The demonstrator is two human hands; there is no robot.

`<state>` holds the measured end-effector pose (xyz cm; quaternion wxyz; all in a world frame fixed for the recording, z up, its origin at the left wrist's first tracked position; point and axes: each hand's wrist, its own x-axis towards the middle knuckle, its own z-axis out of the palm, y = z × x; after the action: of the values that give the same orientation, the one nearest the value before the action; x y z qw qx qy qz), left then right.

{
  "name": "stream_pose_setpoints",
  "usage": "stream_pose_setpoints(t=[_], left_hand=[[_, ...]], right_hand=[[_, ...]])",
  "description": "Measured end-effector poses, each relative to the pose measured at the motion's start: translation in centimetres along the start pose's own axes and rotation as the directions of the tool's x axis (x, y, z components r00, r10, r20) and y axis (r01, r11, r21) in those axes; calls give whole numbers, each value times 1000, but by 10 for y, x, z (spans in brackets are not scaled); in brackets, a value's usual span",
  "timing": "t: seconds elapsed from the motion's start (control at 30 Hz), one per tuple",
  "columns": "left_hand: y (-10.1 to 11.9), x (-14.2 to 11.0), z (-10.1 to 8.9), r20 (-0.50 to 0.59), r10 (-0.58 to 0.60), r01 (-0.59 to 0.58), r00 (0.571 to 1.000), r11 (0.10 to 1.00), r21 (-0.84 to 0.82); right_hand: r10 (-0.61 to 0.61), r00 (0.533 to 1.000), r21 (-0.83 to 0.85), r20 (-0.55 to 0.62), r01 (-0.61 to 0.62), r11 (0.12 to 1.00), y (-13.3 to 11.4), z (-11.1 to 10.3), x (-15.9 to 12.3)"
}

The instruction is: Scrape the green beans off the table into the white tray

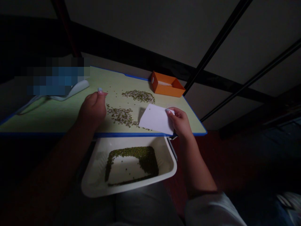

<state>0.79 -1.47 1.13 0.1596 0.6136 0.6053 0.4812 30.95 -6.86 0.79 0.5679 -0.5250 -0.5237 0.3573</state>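
Note:
My right hand (179,121) grips a flat white dough scraper (156,118), thumb on top, its lower edge close to the table's near edge. My left hand (94,106) is raised above the table, thumb and fingers pinched together; whatever is in them, if anything, is too small to make out. Between the hands, small green mung beans (121,116) lie scattered on the pale green table (70,117). Farther back spreads a second patch of mung beans (138,95). Below the table edge, a white plastic basin (164,169) holds more mung beans, heaped along its back and right side.
An orange open box (168,89) stands at the table's back right, with something pale inside. A white lamp-like object (80,88) is at the left, beside a blurred-out area. A panelled wall (152,34) rises behind the blue-edged table. The surroundings are dark.

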Motion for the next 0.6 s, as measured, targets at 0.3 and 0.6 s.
stream_pose_setpoints(t=[0.3, 0.6], left_hand=[[-1, -2, 1, -26, -16, 16, 1000, 1000, 5], [1, -2, 1, -27, -27, 27, 999, 1000, 9]], right_hand=[[-6, 1000, -13, 7, 6, 1000, 2, 1, 1], [-9, 1000, 6, 9, 9, 1000, 2, 1, 1]])
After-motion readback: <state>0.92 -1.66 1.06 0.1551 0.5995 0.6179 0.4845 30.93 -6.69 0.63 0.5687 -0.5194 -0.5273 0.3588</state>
